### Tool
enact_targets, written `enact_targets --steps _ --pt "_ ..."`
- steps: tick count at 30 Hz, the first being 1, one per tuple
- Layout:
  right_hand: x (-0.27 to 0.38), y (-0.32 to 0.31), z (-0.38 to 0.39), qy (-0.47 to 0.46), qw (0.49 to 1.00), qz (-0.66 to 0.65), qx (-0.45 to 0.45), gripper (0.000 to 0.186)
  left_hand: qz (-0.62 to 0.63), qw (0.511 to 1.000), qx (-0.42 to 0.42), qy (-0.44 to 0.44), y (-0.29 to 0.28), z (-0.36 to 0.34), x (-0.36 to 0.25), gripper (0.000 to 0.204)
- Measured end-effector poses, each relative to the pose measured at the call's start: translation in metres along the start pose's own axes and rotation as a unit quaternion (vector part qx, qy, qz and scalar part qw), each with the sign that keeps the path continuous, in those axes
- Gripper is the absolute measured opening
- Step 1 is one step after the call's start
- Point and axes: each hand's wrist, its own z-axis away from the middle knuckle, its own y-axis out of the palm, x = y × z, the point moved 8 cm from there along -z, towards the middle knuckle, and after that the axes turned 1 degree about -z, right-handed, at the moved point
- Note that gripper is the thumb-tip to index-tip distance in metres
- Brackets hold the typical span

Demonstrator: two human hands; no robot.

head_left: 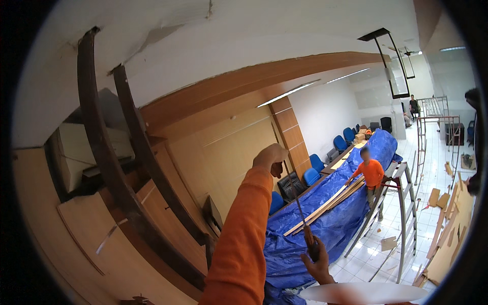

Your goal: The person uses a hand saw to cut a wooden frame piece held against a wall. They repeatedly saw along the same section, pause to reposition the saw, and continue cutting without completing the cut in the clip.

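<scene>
A long, thin, dark blade point(295, 201) with a brown wooden handle point(308, 237) stands nearly upright in front of me, looking like a handsaw seen edge-on. My right hand point(318, 259) is wrapped round the handle, low in the picture. Higher up, my left hand point(271, 158) has its fingers curled against the blade's upper part; the exact finger contact is partly hidden. The orange-sleeved left arm reaches up from the lower edge. Beyond the blade's top is a wood-panelled wall point(234, 137).
Two dark beams point(104, 132) slant down on my left from the damaged ceiling point(168, 20). Below lie a blue tarp point(290, 254) and wooden strips point(325, 206). A person point(372, 173) in orange stands near a stepladder point(405, 213). Scaffold frames point(421, 147) and board scraps point(442, 198) are at right.
</scene>
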Motion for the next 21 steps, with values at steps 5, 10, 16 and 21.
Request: enact_targets --steps 5,10,16,21 --pt "-0.051 -0.061 0.033 -0.023 0.990 0.138 0.003 0.067 0.027 0.987 -0.084 0.138 -0.015 0.011 -0.025 0.036" --pt "-0.190 -0.228 0.189 0.322 0.926 -0.122 -0.157 0.029 0.166 0.979 -0.007 0.115 -0.036 0.029 -0.028 0.035" --pt "-0.247 -0.364 0.455 0.603 0.777 0.102 -0.150 0.041 0.195 0.977 0.000 0.087 -0.054 0.057 -0.025 0.037" --pt "-0.166 -0.326 0.356 0.433 0.724 0.534 0.057 0.046 0.183 0.976 -0.031 0.111 -0.081 0.080 -0.046 0.035"
